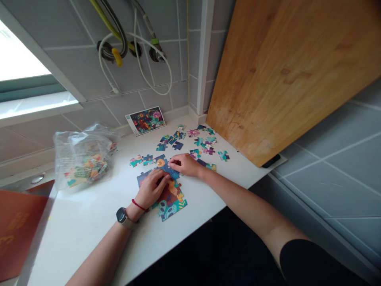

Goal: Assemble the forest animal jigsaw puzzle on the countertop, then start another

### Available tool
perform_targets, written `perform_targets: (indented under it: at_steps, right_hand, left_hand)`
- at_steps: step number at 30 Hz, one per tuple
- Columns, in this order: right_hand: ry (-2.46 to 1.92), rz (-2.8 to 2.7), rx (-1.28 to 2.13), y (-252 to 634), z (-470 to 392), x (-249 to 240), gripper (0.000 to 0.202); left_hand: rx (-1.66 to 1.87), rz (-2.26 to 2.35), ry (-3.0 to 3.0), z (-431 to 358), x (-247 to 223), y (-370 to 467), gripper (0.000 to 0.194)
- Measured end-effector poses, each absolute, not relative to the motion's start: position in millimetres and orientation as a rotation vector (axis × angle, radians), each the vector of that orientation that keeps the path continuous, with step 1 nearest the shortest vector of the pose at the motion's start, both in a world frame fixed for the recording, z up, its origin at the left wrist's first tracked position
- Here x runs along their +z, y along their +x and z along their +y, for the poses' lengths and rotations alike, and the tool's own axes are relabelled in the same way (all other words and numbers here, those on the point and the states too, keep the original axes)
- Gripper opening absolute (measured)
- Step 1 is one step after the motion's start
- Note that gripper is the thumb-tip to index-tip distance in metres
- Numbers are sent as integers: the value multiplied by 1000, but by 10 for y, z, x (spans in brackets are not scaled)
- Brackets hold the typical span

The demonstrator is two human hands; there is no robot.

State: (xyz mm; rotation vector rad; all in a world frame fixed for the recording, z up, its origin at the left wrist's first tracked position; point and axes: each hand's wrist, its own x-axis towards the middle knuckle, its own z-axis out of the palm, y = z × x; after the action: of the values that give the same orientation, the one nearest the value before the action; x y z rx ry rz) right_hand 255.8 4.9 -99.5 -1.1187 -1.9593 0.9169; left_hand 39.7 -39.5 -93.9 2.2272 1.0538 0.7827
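A partly joined jigsaw puzzle (172, 210) lies on the white tabletop, showing teal, brown, orange and dark blue parts. My left hand (151, 186) rests on its left side with the fingers laid forward over the pieces, covering part of the picture. At the puzzle's upper edge, my right hand (185, 163) has its thumb and index finger drawn together in a pinch. Whatever sits between those fingertips is too small to make out. Close by are a joined blue puzzle piece with an orange shape (161, 163) and a loose dark blue puzzle piece (148, 159).
Several loose puzzle pieces (205, 143) are spread toward the back right. A picture card (146, 120) leans on the tiled wall. To the left stands a clear plastic bag (83, 159) holding more pieces. A wooden board (285, 71) leans at the right; an orange-red box (20, 234) is far left.
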Motion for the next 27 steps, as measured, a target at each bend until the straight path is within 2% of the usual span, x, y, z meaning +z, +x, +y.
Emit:
perform_targets:
  at_steps: [16, 27]
  right_hand:
    - [-1090, -1984, 947, 2541, -1, -999, 15]
    - [-1195, -1926, 755, 2718, 117, -909, 17]
  left_hand:
    - [807, 970, 2573, -478, -999, 454, 26]
    - [792, 998, 2539, -483, -1011, 468, 26]
